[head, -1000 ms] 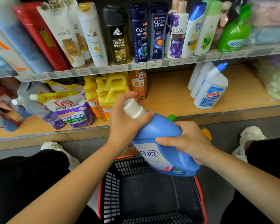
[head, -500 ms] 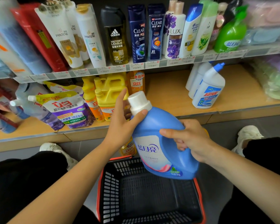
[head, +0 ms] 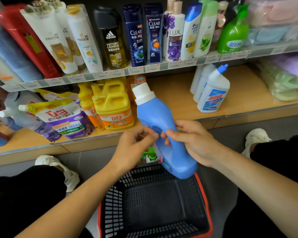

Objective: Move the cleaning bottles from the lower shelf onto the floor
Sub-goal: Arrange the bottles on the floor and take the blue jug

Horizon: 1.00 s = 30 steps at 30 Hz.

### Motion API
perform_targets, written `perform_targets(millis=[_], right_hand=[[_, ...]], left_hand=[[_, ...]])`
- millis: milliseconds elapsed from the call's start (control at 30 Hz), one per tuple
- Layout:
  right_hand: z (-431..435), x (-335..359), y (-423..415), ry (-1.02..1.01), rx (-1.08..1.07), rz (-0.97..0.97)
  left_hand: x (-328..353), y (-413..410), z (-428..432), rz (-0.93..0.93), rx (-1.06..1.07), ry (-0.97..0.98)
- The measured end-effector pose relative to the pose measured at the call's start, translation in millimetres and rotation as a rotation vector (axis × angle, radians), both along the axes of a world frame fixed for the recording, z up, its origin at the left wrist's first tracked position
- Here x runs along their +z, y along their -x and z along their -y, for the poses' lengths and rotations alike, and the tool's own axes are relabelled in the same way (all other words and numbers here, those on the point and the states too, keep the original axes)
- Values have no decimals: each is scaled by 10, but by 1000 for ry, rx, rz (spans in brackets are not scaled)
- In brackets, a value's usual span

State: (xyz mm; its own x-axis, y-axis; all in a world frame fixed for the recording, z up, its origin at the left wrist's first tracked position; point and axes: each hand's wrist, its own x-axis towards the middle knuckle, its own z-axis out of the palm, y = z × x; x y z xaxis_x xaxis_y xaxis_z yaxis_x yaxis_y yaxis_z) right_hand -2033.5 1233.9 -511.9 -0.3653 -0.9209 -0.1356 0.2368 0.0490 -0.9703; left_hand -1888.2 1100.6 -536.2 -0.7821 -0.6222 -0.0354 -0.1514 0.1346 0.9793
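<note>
Gripping the blue detergent bottle (head: 155, 117) by its moulded handle, the right hand (head: 193, 141) curls its fingers through the opening and holds the bottle in the air, tilted, white cap (head: 142, 92) toward the lower shelf (head: 175, 98) and base just over the far rim of the black basket (head: 110, 212). The left hand (head: 134, 145) sits beside the handle, fingers curled and blurred; whether it pinches the bottle cannot be told. Yellow jugs (head: 113, 103) and white cleaner bottles (head: 212, 93) stand on that shelf.
</note>
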Motion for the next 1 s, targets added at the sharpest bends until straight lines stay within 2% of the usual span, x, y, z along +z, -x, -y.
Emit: perform_targets(millis=[100,167,233,300,367,467,500,633,767,867,1000], right_hand=[[-9,-4,16,-7,71,33],[-12,-20,25,-3,124,32],[-11,-36,34,10,170,58],[-1,-39,67,4,222,81],[20,-15,117,-39,262,-26],[47,-21,207,-142,196,-464],[48,-35,224,-163,181,-551],[15,-132,229,-141,206,-556],[-79,-222,233,-161,242,-697],[-131,-285,193,-159,245,-739],[-115,-380,149,-168,230,-659]], left_hand=[[7,25,-114,8,-126,-5],[21,36,-133,29,-160,61],[28,49,-141,51,-175,126],[37,74,-144,36,-145,103],[53,91,-130,27,-124,6],[74,100,-96,42,-135,-124],[64,94,-83,41,-126,-163],[99,58,-10,-12,-71,-423],[228,29,118,-164,-17,-686],[302,28,201,-205,5,-672],[365,31,201,-142,10,-571]])
